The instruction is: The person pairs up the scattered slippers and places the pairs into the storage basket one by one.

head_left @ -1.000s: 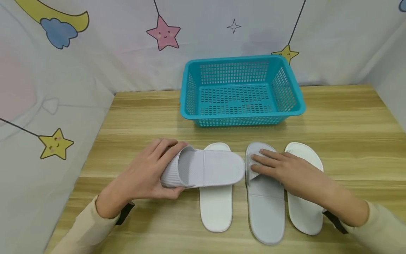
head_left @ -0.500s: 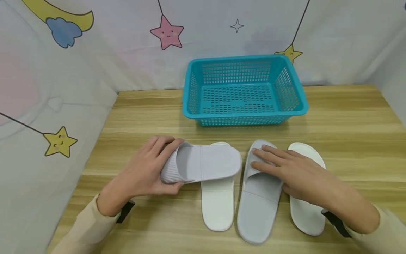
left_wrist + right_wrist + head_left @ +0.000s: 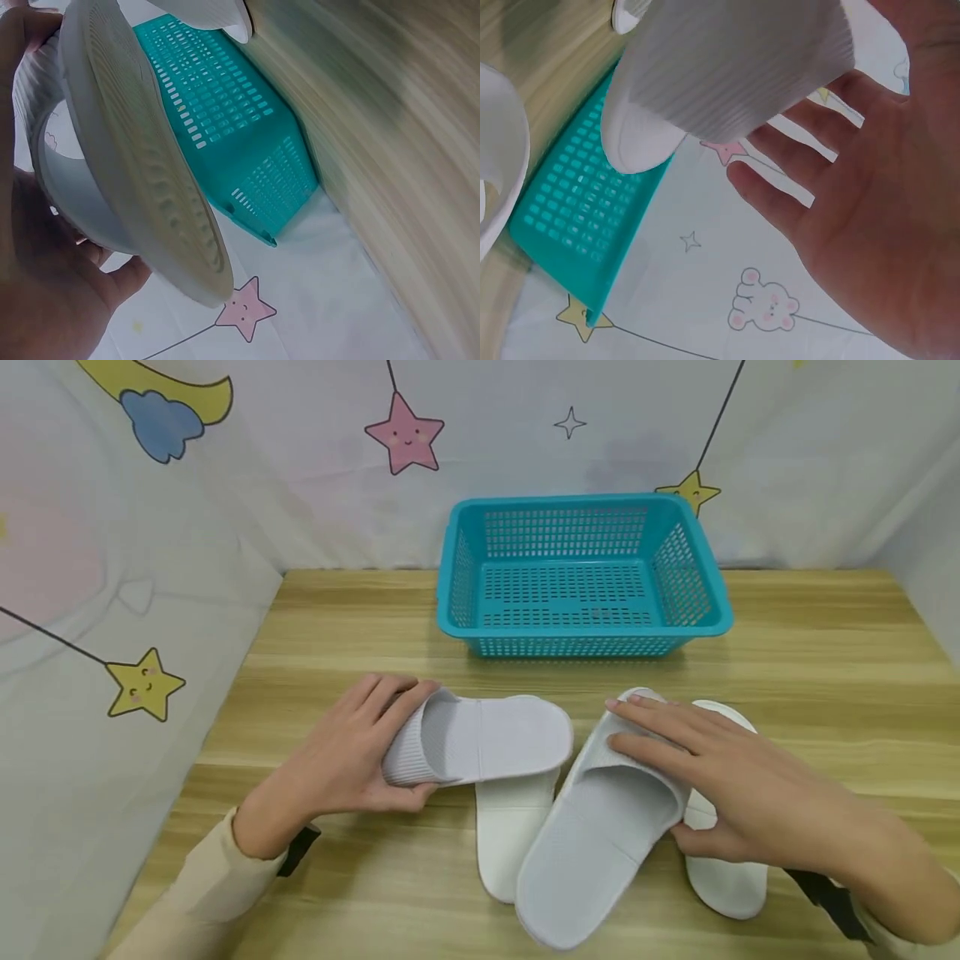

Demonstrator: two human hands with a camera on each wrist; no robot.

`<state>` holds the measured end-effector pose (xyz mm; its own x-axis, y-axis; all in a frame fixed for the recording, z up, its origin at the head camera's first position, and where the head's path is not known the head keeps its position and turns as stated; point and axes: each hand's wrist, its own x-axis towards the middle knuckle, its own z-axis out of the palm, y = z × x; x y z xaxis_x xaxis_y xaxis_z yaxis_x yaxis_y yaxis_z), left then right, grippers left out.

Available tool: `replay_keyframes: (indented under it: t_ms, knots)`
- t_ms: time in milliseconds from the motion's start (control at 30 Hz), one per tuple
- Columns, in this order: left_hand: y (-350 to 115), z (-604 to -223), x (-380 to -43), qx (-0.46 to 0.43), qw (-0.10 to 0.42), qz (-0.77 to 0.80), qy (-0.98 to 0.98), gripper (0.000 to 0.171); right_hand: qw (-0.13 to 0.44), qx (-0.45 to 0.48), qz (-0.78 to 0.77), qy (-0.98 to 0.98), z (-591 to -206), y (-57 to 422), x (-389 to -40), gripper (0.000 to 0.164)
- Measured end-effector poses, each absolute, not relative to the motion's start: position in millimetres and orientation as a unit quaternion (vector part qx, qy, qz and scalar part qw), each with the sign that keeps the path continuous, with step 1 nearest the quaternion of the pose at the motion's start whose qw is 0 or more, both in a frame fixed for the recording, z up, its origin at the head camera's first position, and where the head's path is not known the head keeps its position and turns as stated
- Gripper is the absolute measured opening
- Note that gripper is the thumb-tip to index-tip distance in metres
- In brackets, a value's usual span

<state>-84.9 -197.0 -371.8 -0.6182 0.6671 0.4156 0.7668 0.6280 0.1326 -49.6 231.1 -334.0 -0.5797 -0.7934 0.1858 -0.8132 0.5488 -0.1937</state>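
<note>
While the left grey slipper (image 3: 517, 737) lies crosswise over the left white slipper (image 3: 506, 843), left hand (image 3: 348, 760) grips its strap. Right hand (image 3: 720, 785) grips the right grey slipper (image 3: 588, 860) across its strap, heel slanting toward the left white; contact unclear. I'd square that heel gently, thumb firm, clear of the right white slipper (image 3: 727, 885). Basket (image 3: 585, 632) sits beyond.

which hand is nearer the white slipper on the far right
Right. The right hand hides part of that white slipper in the head view; the left hand is well left, gripping a gray slipper.
</note>
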Motion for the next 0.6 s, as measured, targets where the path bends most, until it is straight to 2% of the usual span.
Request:
replay_keyframes:
  t_ms: [167, 233, 333, 600]
  knots:
    - [-193.5, -369.9, -88.5, -0.414, 0.159, -0.153, -0.883, 0.1, 0.067, 0.46, 0.168, -0.869, -332.5, 233.3, -54.2, 0.103]
    - [-192.9, -369.4, -88.6, -0.417, 0.155, -0.155, -0.882, 0.1, 0.083, 0.46, 0.176, -0.866, -332.5, 233.6, -57.1, 0.093]
    - [-192.3, -369.5, -87.5, -0.419, 0.152, -0.161, -0.881, 0.102, 0.101, 0.451, 0.185, -0.867, -332.0, 233.5, -61.9, 0.086]
    - [-189.7, -371.5, -83.6, -0.419, 0.152, -0.179, -0.877, 0.1, 0.148, 0.426, 0.189, -0.872, -331.6, 228.7, -71.2, 0.083]
